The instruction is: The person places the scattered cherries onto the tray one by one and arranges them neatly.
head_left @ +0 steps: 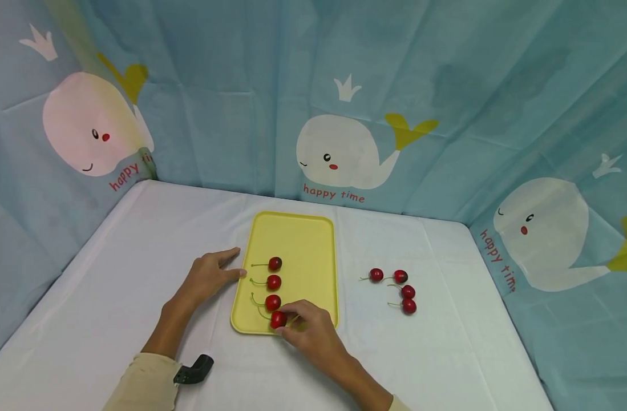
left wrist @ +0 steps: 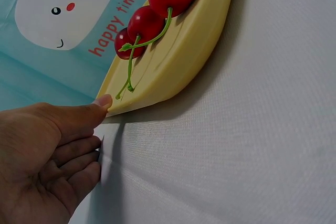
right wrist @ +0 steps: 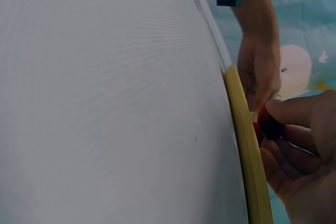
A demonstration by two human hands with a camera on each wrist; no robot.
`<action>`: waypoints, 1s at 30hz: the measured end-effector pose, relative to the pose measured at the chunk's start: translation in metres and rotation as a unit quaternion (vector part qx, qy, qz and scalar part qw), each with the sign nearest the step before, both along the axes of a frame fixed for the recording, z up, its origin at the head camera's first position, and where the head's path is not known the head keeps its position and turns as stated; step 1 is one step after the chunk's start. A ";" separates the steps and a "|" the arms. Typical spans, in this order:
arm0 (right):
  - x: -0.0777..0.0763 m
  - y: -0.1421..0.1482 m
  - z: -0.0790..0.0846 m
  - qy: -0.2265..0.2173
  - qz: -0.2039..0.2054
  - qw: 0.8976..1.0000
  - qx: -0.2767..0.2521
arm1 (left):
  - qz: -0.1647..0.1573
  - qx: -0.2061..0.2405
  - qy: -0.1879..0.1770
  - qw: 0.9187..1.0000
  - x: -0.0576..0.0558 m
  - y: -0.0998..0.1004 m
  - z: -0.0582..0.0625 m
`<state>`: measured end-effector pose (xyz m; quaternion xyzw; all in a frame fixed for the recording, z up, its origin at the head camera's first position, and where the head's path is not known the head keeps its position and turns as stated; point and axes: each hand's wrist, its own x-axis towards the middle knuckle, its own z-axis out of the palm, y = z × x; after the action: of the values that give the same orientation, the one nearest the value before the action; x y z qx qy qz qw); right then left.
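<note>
A yellow tray (head_left: 308,251) lies on the white cloth. Down its left half runs a line of red cherries (head_left: 274,282) whose green stems point left. My right hand (head_left: 313,337) pinches a cherry (head_left: 278,319) between thumb and fingers at the tray's near end, close to the cherry above it. In the right wrist view the held cherry (right wrist: 270,121) looks dark on its lower side. My left hand (head_left: 207,277) is at the tray's left edge, fingers relaxed. Its thumb (left wrist: 102,102) touches the rim in the left wrist view, just by the stem ends.
To the right of the tray, several more cherries (head_left: 408,291) with stems lie grouped on the white cloth (head_left: 462,342). A blue curtain (head_left: 231,114) with printed whales hangs behind and along both sides. A black device (head_left: 194,370) is worn at the left wrist.
</note>
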<state>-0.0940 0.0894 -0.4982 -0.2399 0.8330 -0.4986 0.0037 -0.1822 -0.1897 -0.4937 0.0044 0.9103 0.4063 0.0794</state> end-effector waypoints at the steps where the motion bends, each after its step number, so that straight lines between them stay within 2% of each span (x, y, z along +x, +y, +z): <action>1: 0.000 -0.001 0.000 0.002 -0.001 1.000 0.007 | 0.000 0.000 0.000 1.000 0.000 0.000 0.000; 8: -0.001 -0.006 -0.003 0.009 -0.001 0.999 0.040 | 0.001 -0.002 -0.001 1.000 0.000 0.001 0.001; 24: 0.000 -0.008 -0.003 -0.021 0.008 0.997 0.079 | 0.000 -0.002 0.000 1.000 0.000 0.000 0.002; 30: 0.000 -0.007 -0.003 -0.017 0.007 0.997 0.075 | 0.000 -0.006 0.000 1.000 0.001 0.001 0.002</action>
<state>-0.0942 0.0821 -0.5011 -0.2362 0.8662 -0.4387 0.0388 -0.1817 -0.1890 -0.4916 0.0042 0.9127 0.4008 0.0791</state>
